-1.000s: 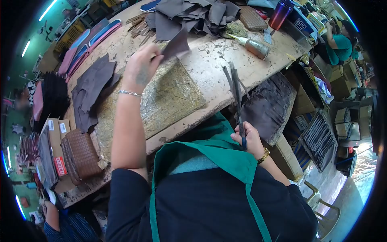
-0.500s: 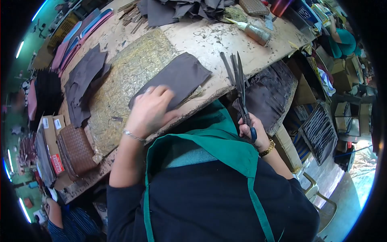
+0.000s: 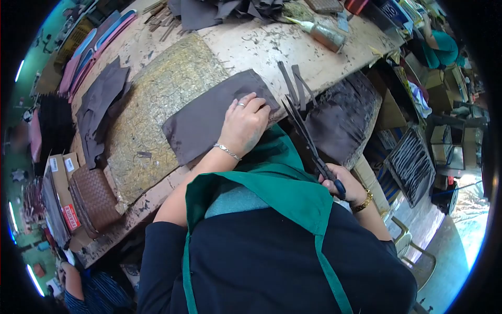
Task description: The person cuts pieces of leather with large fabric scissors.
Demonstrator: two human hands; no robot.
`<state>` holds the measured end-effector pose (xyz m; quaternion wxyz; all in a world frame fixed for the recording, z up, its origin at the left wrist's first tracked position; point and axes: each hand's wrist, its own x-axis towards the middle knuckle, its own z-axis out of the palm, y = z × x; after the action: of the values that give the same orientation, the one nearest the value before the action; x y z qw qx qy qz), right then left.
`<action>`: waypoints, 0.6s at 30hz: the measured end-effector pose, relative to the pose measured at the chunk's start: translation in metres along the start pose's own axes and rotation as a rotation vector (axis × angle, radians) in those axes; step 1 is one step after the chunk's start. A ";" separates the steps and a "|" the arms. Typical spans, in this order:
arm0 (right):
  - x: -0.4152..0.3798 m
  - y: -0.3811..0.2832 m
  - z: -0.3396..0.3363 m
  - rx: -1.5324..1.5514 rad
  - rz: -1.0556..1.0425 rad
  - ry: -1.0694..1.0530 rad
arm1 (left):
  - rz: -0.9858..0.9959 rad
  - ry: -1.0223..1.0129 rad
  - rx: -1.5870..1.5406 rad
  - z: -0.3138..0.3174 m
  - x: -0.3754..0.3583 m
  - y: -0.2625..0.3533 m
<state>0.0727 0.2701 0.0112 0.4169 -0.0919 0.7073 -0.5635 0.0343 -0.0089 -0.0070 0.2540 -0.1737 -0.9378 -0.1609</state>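
My left hand [image 3: 244, 124] lies on the right end of a dark brown leather piece [image 3: 201, 120], fingers spread a little over its surface. The piece rests at the table's near edge, partly over a yellowish, cracked board [image 3: 146, 115]. In my right hand [image 3: 342, 183] is a pair of long dark scissors [image 3: 304, 131], gripped by the handles with the blades pointing up and left, apart from the leather. Narrow leather strips [image 3: 294, 83] lie just beyond the scissor tips. Left of the board is an irregular leather scrap [image 3: 104, 107].
Heaped leather offcuts [image 3: 201, 11] and a glue bottle [image 3: 323, 36] occupy the table's far side. A woven brown bag [image 3: 94, 196] stands at the left edge. Right of the table are a leather-covered board [image 3: 342, 118] and cartons [image 3: 392, 110]. Other people are at the far right and lower left.
My left hand has slid right along the leather piece, from its left part to its right end. The scissors have tilted further left, and my right hand has lowered slightly.
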 end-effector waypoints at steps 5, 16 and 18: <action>-0.010 0.002 -0.001 0.061 0.036 -0.059 | -0.016 0.016 -0.022 0.007 -0.007 0.000; 0.022 -0.009 0.014 -0.012 -0.011 -0.015 | -0.002 0.056 -0.063 0.008 -0.011 -0.002; 0.024 -0.013 0.014 -0.004 0.003 -0.014 | 0.006 0.071 -0.080 0.006 -0.010 -0.001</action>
<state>0.0633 0.2411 0.0107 0.4225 -0.0954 0.7055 -0.5609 0.0392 -0.0097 -0.0173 0.2803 -0.1805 -0.9206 -0.2034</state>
